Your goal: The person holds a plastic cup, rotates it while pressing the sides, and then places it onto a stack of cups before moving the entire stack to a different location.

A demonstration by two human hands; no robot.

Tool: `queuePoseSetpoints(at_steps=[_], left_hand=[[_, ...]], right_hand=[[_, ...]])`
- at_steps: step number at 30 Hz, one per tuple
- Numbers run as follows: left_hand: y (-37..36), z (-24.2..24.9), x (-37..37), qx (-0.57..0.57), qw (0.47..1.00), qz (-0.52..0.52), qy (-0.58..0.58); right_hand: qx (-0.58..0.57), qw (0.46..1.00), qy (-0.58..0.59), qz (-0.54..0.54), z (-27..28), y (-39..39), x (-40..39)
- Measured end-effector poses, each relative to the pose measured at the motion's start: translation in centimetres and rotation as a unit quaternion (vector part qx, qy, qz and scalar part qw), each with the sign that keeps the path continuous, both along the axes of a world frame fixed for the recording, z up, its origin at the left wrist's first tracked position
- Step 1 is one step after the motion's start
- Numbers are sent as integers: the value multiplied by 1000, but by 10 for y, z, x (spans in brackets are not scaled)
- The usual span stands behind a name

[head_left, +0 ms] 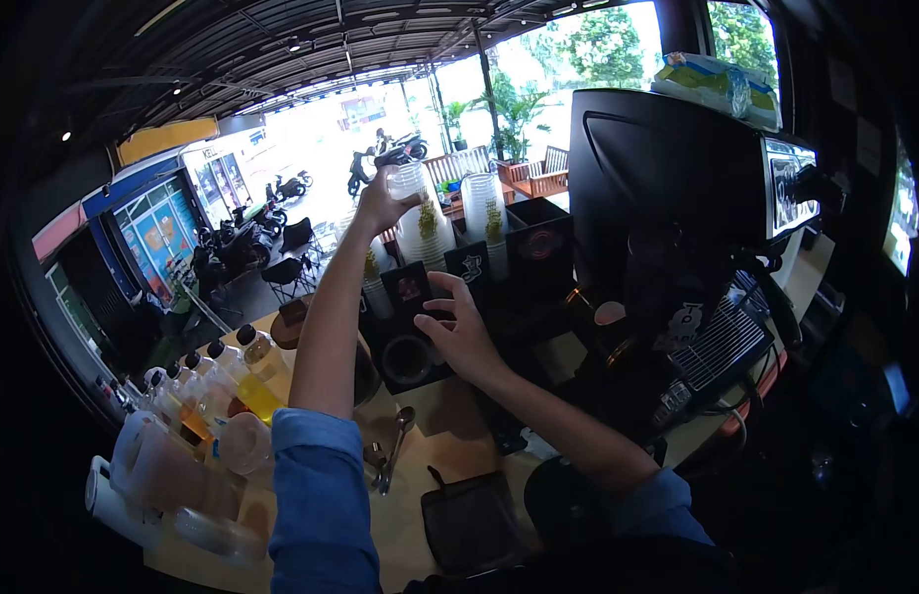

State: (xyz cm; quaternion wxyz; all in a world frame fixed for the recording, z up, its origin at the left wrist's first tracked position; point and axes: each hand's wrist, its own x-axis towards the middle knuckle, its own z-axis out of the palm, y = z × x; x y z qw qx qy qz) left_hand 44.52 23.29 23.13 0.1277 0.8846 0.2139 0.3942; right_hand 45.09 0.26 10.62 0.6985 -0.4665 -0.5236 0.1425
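My left hand (384, 205) reaches up to the tall stack of clear plastic cups (427, 230), its fingers curved around the rim end at the top. Yellow-green print shows on the cups' sides. A second stack of clear cups (485, 213) stands to the right, and a lower one is partly hidden behind my left wrist. My right hand (459, 329) hangs in front of the black cup holder (469, 269), fingers apart and bent, holding nothing.
Bottles of coloured liquid (261, 366) line the left side beside a clear plastic jug (167, 460). A spoon (402, 424) and a dark square mat (469, 522) lie on the counter (435, 431). A large black machine (667, 168) and a drip grate (726, 342) occupy the right.
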Motion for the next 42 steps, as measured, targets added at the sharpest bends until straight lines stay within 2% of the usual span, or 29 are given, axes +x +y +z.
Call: queuePoseSetpoints(at_steps=[4, 7, 14, 17, 18, 20, 21, 22, 24, 26, 27, 28, 29, 30, 32, 33, 34, 35, 36, 38, 39, 42], left_hand=[[9, -6, -4, -44, 996, -81, -19], [8, -1, -11, -117, 984, -135, 14], [2, -11, -11, -148, 976, -158, 0], [-6, -15, -18, -99, 993, -61, -5], [-23, -8, -27, -46, 999, -17, 2], [-33, -7, -37, 45, 999, 17, -21], [-62, 0, -51, 61, 998, -15, -18], [-78, 2, -64, 133, 991, -20, 13], [-128, 5, -92, 69, 986, -108, 104], [-195, 4, -129, 92, 964, -57, 244], [-225, -5, -148, 120, 944, -16, 307], [-244, -22, -165, 132, 938, 9, 322], [-261, -38, -182, 93, 951, 4, 295], [-278, -48, -203, 89, 952, 9, 294], [-314, -63, -248, 112, 951, 27, 286], [-325, -80, -270, 103, 952, 36, 286], [-332, -100, -292, 94, 970, 13, 223], [-340, -121, -315, 85, 984, -4, 158], [-352, -141, -338, 74, 985, 14, 158], [-377, -183, -382, -103, 990, -8, 96], [-385, -201, -405, -117, 988, 15, 94], [-409, -237, -470, -251, 965, 66, 35]], right_hand=[[-36, 999, 14, 21, -1, -3, -2], [-38, 998, 21, 33, -4, -3, -3], [-32, 998, 20, 44, -12, -6, -12], [-46, 997, 28, 54, -17, -12, -16], [-39, 997, 34, 52, -19, -15, -16], [-39, 998, 44, 39, -25, -17, -17], [-41, 998, 45, 33, -24, -21, -18], [-44, 998, 46, 26, -24, -25, -20], [-49, 997, 50, 31, -17, -39, -26], [-50, 997, 46, 30, -13, -59, -37], [-23, 996, 49, 69, -11, -69, -44], [5, 993, 52, 109, -9, -78, -51], [20, 995, 19, 97, -16, -84, -60], [17, 994, 17, 103, -22, -96, -71], [32, 988, -68, 134, -34, -124, -99], [63, 989, -93, 96, -38, -141, -119], [57, 988, -94, 109, -52, -152, -134], [5, 988, -101, 118, -70, -162, -147], [-48, 984, -108, 130, -86, -171, -162], [-103, 974, -76, 186, -113, -188, -198], [-154, 962, -43, 219, -126, -194, -219], [-186, 932, -28, 311, -161, -197, -276]])
